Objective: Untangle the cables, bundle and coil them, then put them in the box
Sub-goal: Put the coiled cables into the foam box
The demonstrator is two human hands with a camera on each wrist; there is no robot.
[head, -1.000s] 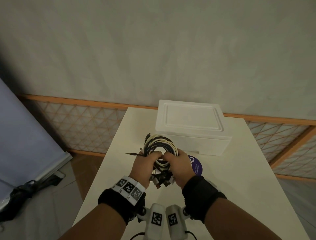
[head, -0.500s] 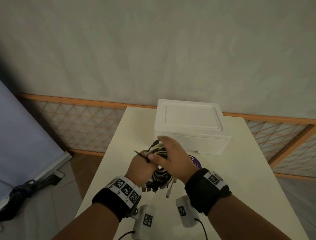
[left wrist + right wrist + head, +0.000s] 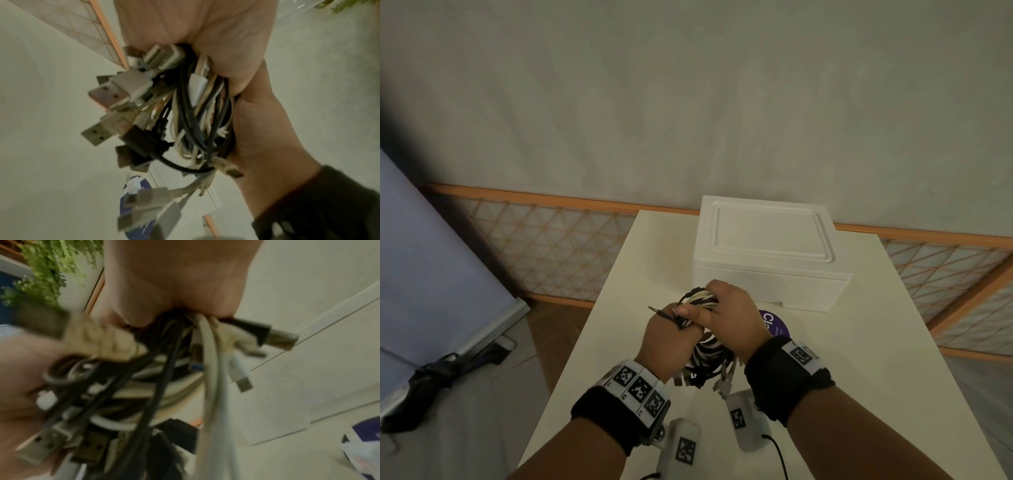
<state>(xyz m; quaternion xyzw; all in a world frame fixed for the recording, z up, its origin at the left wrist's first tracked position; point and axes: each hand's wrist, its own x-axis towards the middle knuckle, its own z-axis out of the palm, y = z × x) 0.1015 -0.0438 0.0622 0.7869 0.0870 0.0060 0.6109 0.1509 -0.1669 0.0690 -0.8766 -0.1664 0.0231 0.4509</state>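
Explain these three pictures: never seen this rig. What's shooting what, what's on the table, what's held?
No robot: a person works bare-handed, wearing a head camera and one camera per wrist, on black bands with square markers. The head view looks down at both hands; the other two look along each palm. On the table sit a closed white foam box and a purple sticker. The left hand and right hand both grip one coil of black and white cables, held above the table, near the box. Many USB plugs stick out below; a thin jack plug pokes left.

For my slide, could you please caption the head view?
Both hands grip coiled cables before a closed foam box.
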